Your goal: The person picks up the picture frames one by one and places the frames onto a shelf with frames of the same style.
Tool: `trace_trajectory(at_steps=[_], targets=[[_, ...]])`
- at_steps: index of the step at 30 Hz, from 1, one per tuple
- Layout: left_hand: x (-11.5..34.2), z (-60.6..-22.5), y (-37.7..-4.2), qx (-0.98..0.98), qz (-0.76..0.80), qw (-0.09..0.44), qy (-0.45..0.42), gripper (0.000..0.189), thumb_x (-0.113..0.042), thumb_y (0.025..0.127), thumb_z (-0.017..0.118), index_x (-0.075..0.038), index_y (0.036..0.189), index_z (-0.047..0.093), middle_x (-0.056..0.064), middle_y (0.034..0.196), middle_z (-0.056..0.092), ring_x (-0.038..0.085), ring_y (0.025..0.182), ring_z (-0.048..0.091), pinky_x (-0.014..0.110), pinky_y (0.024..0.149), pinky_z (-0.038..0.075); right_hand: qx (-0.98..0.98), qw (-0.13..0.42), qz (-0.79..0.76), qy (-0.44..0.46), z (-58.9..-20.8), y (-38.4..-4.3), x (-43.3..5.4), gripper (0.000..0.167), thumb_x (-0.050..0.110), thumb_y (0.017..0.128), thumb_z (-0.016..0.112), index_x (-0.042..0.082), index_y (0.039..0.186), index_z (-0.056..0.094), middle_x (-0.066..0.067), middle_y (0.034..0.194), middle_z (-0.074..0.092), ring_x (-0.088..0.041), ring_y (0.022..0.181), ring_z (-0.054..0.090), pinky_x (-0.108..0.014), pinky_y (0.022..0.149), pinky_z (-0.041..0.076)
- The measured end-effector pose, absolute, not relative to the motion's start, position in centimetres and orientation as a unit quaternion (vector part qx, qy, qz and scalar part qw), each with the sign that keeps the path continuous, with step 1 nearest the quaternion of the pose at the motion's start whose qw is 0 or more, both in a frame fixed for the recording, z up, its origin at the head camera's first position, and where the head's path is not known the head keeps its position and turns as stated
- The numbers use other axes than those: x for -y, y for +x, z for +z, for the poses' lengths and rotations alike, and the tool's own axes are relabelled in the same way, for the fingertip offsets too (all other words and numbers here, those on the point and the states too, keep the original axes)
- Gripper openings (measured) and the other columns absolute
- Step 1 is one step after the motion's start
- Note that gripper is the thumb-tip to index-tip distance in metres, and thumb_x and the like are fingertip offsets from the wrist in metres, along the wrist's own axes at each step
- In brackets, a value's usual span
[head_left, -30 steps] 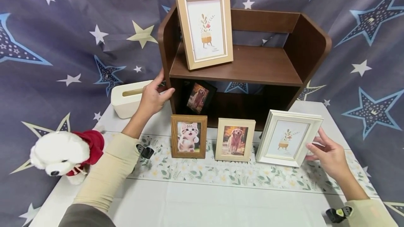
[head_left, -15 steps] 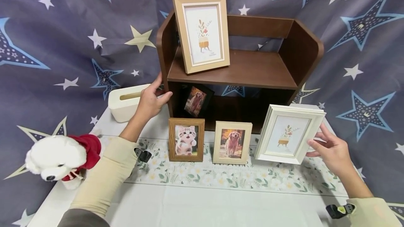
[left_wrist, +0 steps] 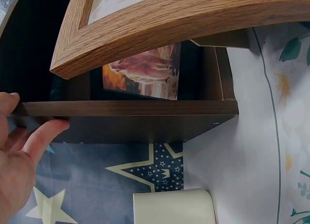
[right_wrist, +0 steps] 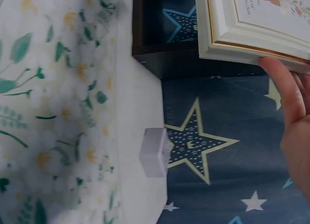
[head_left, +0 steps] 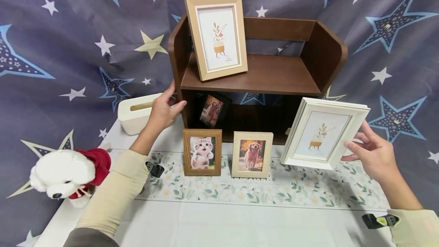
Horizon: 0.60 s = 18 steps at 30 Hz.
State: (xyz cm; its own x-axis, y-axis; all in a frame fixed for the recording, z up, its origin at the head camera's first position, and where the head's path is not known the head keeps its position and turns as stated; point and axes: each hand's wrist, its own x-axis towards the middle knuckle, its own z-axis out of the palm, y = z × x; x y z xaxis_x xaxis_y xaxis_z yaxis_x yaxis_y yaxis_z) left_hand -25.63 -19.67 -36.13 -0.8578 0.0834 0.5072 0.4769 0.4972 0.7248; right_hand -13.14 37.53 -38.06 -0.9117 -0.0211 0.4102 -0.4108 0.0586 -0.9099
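My left hand (head_left: 164, 111) grips the left side panel of a dark brown two-tier shelf (head_left: 277, 73). In the left wrist view, its fingers and thumb (left_wrist: 46, 139) lie on the panel's edge. At the right, my right hand (head_left: 375, 159) holds a white picture frame (head_left: 322, 134) by its right edge, thumb along the side. The frame, with a potted-plant print, is tilted and raised over the table, overlapping the shelf's lower right corner. A beige frame (head_left: 217, 37) leans on the upper shelf. A black frame (head_left: 211, 110) with a dog photo stands tilted in the lower compartment.
A brown cat-photo frame (head_left: 202, 151) and a cream dog-photo frame (head_left: 252, 154) stand before the shelf on a floral runner (head_left: 240, 191). Left are a white tissue box (head_left: 137, 113) and a plush dog (head_left: 65, 172). A small pale box (right_wrist: 154, 152) shows in the right wrist view.
My right hand has lifted the white frame off the runner and carried it up and to the right. My left hand keeps its grip on the shelf's side.
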Motion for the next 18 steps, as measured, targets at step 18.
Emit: trace_trajectory(at_steps=[18], targets=[[19.7,-36.2,-25.6,0.842,-0.469,0.21,-0.162,0.077,0.001,0.091,0.073,-0.01,0.158,0.037,0.02,0.155,0.048,0.043,0.11,0.068,0.048,0.091,0.06,0.708,0.163,0.652,0.217,-32.9,-13.0,-36.2,0.088,-0.038,0.08,0.05,0.002,0.157,0.034,0.003,0.112,0.078,-0.006,0.097,0.075,-0.028,0.049,0.059]])
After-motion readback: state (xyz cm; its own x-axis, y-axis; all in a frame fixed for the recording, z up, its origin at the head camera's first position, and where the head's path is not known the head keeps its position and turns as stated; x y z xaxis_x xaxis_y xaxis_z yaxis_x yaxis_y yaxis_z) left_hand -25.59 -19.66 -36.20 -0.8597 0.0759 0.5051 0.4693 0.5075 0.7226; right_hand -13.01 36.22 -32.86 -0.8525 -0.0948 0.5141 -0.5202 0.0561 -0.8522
